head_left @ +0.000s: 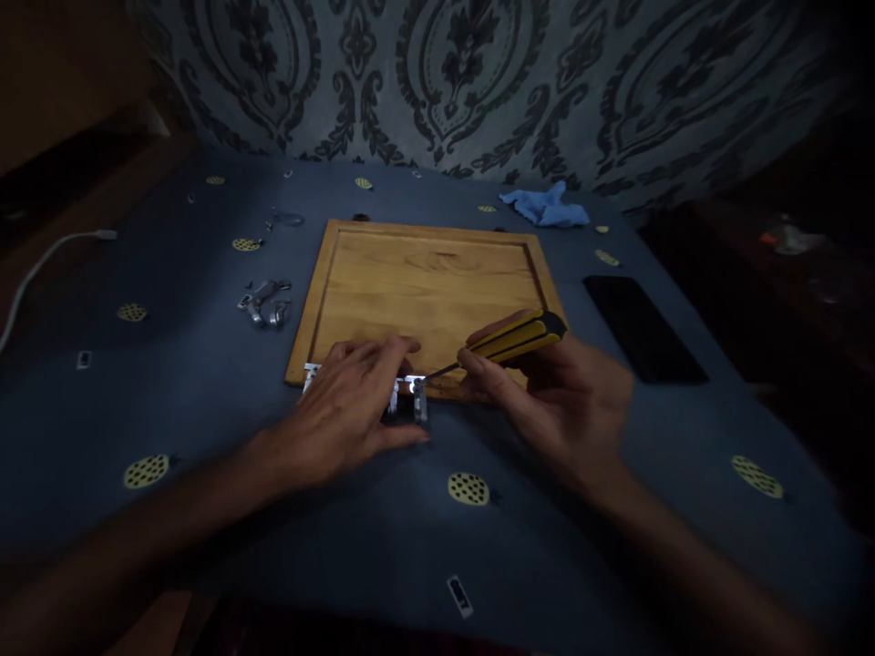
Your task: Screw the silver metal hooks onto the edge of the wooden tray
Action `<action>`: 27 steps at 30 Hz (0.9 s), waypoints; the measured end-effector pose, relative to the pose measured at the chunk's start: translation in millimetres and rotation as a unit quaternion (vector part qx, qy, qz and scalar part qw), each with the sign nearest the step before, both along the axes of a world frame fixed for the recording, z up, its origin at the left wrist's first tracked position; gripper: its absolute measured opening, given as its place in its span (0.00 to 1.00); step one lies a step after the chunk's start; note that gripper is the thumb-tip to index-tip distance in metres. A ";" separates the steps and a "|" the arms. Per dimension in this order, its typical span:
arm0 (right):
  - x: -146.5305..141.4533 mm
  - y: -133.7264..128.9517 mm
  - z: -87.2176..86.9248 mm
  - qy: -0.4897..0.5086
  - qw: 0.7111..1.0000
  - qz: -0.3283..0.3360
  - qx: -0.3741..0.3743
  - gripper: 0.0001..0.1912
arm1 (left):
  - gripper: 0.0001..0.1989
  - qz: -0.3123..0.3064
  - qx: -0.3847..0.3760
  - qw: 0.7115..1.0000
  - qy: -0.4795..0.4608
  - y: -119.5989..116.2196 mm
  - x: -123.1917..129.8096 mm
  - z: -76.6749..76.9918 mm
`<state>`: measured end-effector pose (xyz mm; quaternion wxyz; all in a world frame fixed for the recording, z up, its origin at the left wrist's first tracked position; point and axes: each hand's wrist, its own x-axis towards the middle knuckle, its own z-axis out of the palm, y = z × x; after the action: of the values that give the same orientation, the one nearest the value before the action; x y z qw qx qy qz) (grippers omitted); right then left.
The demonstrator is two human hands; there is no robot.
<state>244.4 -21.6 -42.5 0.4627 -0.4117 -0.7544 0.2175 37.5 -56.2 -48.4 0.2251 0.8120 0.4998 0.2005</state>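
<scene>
The right hand (574, 396) is clamped on one yellow-and-black screwdriver (518, 335), its dark shaft reaching a silver metal hinge (419, 401) at the near edge of one rectangular, light-brown wooden panel (430, 282). The left hand (348, 401) lies over that edge, thumb and forefinger apart; whether its other fingers grip cannot be told. Silver metal shows in three places along the edge, partly hidden by this hand. Left of the panel, with a gap between, lies one cluster of loose metal parts (266, 302), too dim to count. One black, flat rectangular device (643, 328) lies right of the panel, apart from its edge. One crumpled blue cloth (547, 206) lies beyond the far right corner. The blue tabletop (287, 556) extends in front of the panel.
</scene>
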 end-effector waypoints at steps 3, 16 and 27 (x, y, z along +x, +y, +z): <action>-0.3 -0.6 0.9 -0.011 1.000 -0.002 0.016 0.15 | 0.37 -0.004 0.001 1.000 0.002 -0.1 1.2 -0.3; 1.2 0.1 4.3 -0.044 0.997 -0.001 0.068 0.13 | 0.35 0.016 0.020 1.000 -0.003 0.8 3.2 -3.2; 0.8 -6.3 6.8 0.017 0.999 -0.006 0.048 0.05 | 0.35 0.017 0.013 1.000 -0.014 2.2 1.9 -6.4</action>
<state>245.2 -27.9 -35.7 0.4956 -0.3896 -0.7539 0.1851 39.4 -54.1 -54.8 0.2183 0.8032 0.5079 0.2221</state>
